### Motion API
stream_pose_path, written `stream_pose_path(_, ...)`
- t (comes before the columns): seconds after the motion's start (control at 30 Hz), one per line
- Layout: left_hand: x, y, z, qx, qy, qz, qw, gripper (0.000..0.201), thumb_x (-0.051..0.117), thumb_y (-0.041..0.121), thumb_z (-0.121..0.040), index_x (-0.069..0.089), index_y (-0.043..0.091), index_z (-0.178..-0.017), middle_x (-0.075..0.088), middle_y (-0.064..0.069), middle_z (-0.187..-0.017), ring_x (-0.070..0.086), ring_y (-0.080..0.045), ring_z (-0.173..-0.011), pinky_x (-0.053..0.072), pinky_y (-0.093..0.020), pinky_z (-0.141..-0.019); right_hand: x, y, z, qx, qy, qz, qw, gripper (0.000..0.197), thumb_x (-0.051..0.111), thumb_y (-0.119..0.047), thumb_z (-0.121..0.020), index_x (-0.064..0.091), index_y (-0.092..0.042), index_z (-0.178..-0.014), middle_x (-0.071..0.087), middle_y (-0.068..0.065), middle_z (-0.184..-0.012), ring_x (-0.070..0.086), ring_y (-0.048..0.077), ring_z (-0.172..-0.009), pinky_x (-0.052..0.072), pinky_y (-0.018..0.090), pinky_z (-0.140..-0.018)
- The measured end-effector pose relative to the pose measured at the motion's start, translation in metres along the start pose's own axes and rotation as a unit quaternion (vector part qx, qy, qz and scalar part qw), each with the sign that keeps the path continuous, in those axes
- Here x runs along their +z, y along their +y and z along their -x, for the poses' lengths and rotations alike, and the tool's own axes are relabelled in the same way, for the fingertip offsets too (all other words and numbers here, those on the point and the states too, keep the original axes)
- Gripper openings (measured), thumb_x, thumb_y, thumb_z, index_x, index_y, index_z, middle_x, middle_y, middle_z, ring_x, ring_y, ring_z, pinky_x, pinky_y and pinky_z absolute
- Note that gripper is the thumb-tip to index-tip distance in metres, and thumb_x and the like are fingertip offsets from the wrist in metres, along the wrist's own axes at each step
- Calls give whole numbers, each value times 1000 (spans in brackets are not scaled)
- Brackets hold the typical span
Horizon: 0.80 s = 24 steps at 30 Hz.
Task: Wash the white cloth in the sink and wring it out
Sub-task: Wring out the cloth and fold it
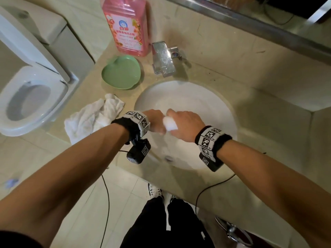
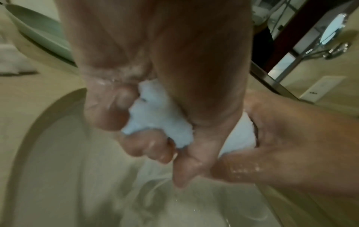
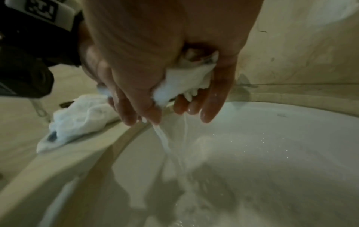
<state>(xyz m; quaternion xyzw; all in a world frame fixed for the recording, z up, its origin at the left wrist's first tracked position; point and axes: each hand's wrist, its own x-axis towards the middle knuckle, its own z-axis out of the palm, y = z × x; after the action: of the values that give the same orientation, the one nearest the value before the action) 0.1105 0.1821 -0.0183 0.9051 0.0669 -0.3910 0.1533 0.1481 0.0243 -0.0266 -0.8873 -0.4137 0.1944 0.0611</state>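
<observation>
Both hands, the left hand [image 1: 155, 122] and the right hand [image 1: 186, 125], meet above the sink [image 1: 222, 111] set in the counter [image 1: 259, 126], with the faucet [image 1: 163, 59] behind it, the dish [image 1: 120, 73] and bottle [image 1: 128, 24] behind-left, a crumpled towel [image 1: 93, 117] left, and the toilet [image 1: 26, 97] farther left.

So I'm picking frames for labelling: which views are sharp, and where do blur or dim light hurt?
Head view: bright and mostly sharp, edges bent by the wide lens; the white cloth is a washed-out blob. Left wrist view: dim and soft, left hand smeared. Right wrist view: dim, right hand blurred, the falling water streaked.
</observation>
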Motion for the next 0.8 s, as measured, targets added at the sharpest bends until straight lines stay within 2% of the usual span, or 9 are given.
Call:
stream_pose_path(0.13,-13,-8,19,57,153,0,987,68,80,48,-72,54,23,-129,58,-2,-121,59,-24,-103,48,-35,-84,-26,0,-6,84,-42,-168,981,41,78,-40,-74,62,-23,-108,66,0,-100,64,24,-88,47,32,-69)
stream_pose_path(0.2,-15,-10,30,106,256,-69,958,69,78,42,-76,47,28,-136,51,-2,-131,55,-26,-113,50,-40,-87,-40,-1,-6,146,-56,-326,932,33,82,-30,-74,67,-18,-101,70,0,-89,68,19,-78,54,32,-60)
stream_pose_path(0.3,-16,-9,46,127,308,-163,929,83,81,42,-71,38,24,-139,48,-5,-134,50,-30,-117,51,-44,-89,-58,-6,-3,171,-91,-478,856,23,80,-13,-77,70,-13,-98,69,0,-75,64,13,-66,49,25,-49)
stream_pose_path(0.37,-23,-4,52,104,315,-183,925,74,79,43,-74,43,19,-133,49,-7,-125,53,-30,-106,51,-40,-78,-66,-11,1,165,-131,-512,833,25,78,-9,-79,70,-10,-102,67,1,-75,61,12,-62,43,24,-46)
stream_pose_path(0.43,-35,2,56,104,319,-203,920,45,68,32,-84,50,14,-121,51,-8,-112,56,-30,-91,48,-36,-61,-72,-16,5,162,-151,-519,825,26,79,-9,-80,68,-12,-103,66,1,-76,59,10,-58,38,23,-45)
stream_pose_path(0.53,-50,9,58,129,277,-223,926,31,65,18,-80,53,12,-109,59,-6,-94,59,-27,-72,41,-32,-54,-75,-16,10,168,-141,-495,841,33,85,-16,-72,68,-17,-100,66,-2,-69,54,11,-55,34,23,-43)
stream_pose_path(0.63,-54,15,55,120,221,-208,945,35,65,15,-76,50,15,-107,63,-6,-77,58,-25,-60,50,-33,-55,-74,-12,11,161,-102,-424,885,37,90,-30,-62,70,-22,-93,67,-6,-66,56,12,-54,37,22,-42)
stream_pose_path(0.73,-47,23,41,89,169,-174,966,34,64,18,-76,57,20,-109,66,-7,-85,64,-29,-72,54,-34,-62,-64,-6,9,139,-70,-254,955,30,85,-41,-64,62,-28,-78,65,-11,-76,63,10,-68,41,15,-48)
stream_pose_path(0.8,-36,26,28,70,133,-170,974,30,62,20,-77,63,22,-107,67,-3,-92,68,-28,-85,47,-29,-63,-49,-3,6,118,-71,-147,980,27,76,-45,-72,58,-26,-77,64,-5,-78,63,20,-78,42,23,-59)
